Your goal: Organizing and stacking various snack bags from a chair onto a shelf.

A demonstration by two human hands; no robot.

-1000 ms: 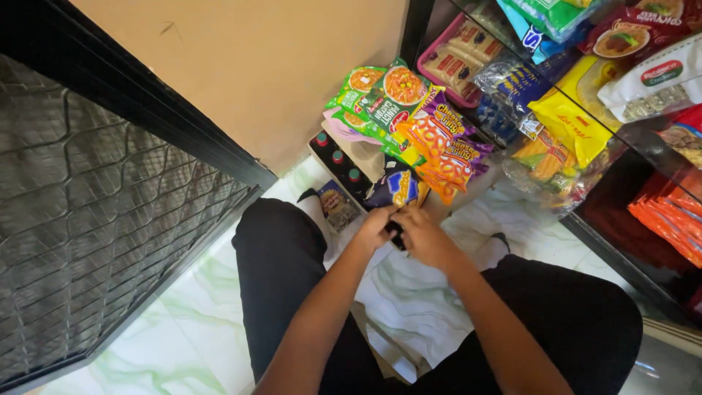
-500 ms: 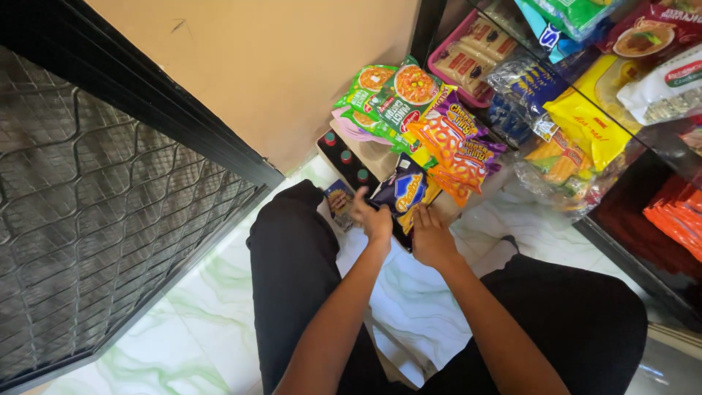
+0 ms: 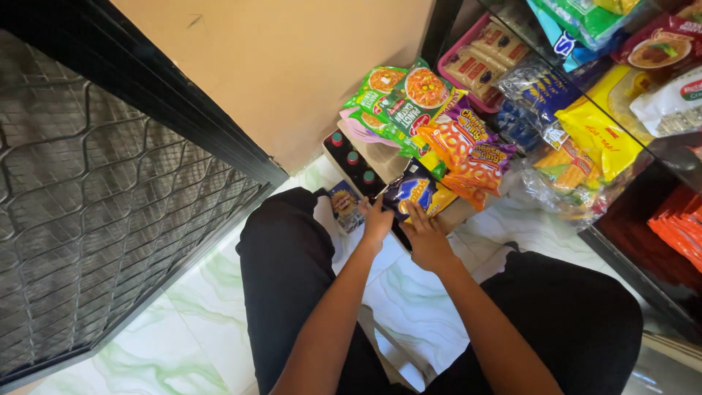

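My left hand [image 3: 377, 220] and my right hand [image 3: 425, 237] both hold a dark blue and yellow snack packet [image 3: 414, 193] out in front of my knees. The packet rests against a brown cardboard box [image 3: 383, 159] that carries green noodle packets [image 3: 398, 99] and orange snack packets [image 3: 463, 150]. A small loose packet [image 3: 344, 204] lies on the floor just left of my left hand. A row of dark bottles with red and green caps [image 3: 353, 160] stands beside the box.
A black metal mesh gate [image 3: 95, 197] fills the left. A tan wall [image 3: 292, 66] stands behind the box. Shelves of packaged food [image 3: 592, 95] run along the right, with orange packets [image 3: 676, 223] low down. The floor is white and green marble tile [image 3: 183, 329].
Both hands have reached forward from my lap toward the box, carrying the blue and yellow packet up against the pile of snack packets.
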